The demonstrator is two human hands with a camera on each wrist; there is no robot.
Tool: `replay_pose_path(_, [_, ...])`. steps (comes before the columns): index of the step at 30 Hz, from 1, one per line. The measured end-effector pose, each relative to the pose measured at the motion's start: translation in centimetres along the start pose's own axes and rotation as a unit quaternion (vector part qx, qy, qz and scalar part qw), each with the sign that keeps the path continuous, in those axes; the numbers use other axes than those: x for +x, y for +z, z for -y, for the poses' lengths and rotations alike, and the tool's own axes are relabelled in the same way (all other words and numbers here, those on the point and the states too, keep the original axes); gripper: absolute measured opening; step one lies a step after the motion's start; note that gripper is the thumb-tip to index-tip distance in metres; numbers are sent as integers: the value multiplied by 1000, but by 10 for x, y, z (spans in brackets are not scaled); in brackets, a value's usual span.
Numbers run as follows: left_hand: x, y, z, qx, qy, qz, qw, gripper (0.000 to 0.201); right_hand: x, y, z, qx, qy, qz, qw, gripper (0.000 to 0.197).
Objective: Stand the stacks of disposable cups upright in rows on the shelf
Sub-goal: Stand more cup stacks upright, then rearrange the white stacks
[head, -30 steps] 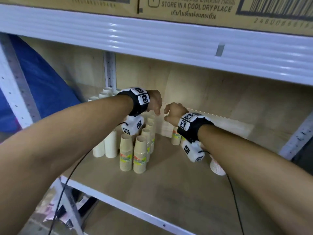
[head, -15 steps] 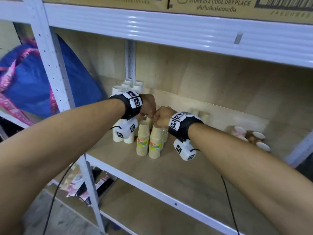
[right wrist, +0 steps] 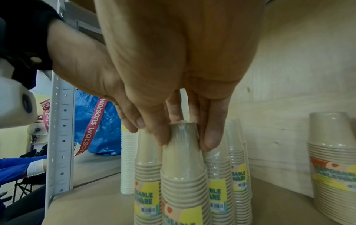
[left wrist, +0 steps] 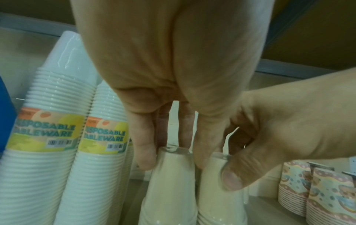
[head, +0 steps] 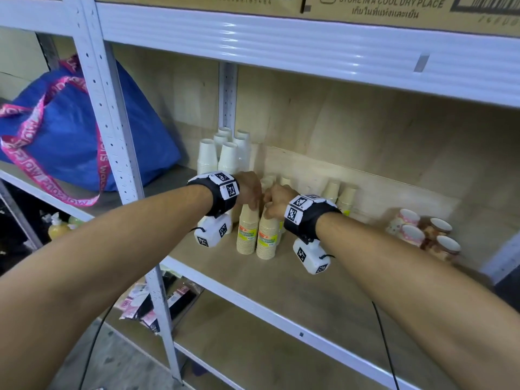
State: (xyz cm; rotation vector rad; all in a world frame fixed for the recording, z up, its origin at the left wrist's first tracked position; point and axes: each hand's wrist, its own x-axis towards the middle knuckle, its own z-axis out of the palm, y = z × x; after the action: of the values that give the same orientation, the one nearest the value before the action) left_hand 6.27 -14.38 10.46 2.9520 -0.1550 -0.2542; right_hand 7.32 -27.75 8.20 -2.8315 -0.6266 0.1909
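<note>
Two beige cup stacks stand side by side near the shelf's front, wrapped in film with yellow labels. My left hand [head: 251, 196] [left wrist: 173, 158] grips the top of the left beige stack [head: 247, 232] [left wrist: 169, 185] from above, fingers on both sides. My right hand [head: 274, 205] [right wrist: 185, 141] grips the top of the right beige stack [head: 267, 239] [right wrist: 183, 164] the same way. The two hands nearly touch. More beige stacks [right wrist: 238, 159] stand directly behind these two.
White cup stacks [head: 225, 153] [left wrist: 42, 121] stand at the back left by the upright post [head: 112, 142]. Two beige stacks [head: 340, 195] stand against the back wall, and patterned cup stacks [head: 416, 232] [left wrist: 318, 190] sit further right. A blue bag [head: 70, 130] fills the neighbouring bay.
Both hands have come forward and down from the stacks further back, closed together, and now hold the tops of the two front beige stacks. The head view has pulled back.
</note>
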Motion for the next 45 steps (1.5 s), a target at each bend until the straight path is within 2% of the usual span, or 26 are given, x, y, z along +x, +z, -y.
replay_pose_path(8, [6, 16, 6, -65, 1, -7, 998, 25, -3, -1, -1, 12, 6, 13, 1000, 30])
replay_pose_path(11, [6, 13, 4, -62, 5, 12, 998, 28, -6, -3, -2, 13, 1, 7, 1000, 34])
replay_pose_path(15, [9, 8, -3, -60, 13, 37, 997, 22, -10, -9, -8, 5, 6, 10, 1000, 36])
replay_pose_path(20, [16, 3, -21, -57, 36, 48, 997, 34, -19, -24, -19, 12, 15, 17, 1000, 39])
replay_pose_path(22, [21, 0, -30, -56, 52, 57, 995, 33, -23, -32, -25, 9, 28, 16, 999, 40])
replay_pose_path(26, [29, -8, -47, -70, 69, 40, 994, 32, -28, -46, -42, 11, 49, 3, 999, 33])
replay_pose_path(32, [41, -16, -76, -74, 81, 28, 994, 27, -32, -58, -73, -4, 89, -14, 996, 38])
replay_pose_path(36, [53, -16, -90, -91, 79, 20, 993, 21, -34, -60, -96, -11, 107, -38, 993, 30])
replay_pose_path(39, [63, -17, -102, -81, 93, 25, 992, 22, -31, -62, -118, 4, 129, -51, 990, 31])
replay_pose_path(42, [75, -16, -113, -88, 102, 20, 991, 27, -31, -66, -135, -11, 145, -32, 989, 34])
replay_pose_path(45, [88, -14, -124, -99, 111, 3, 989, 30, -30, -69, -153, -11, 169, -50, 984, 33])
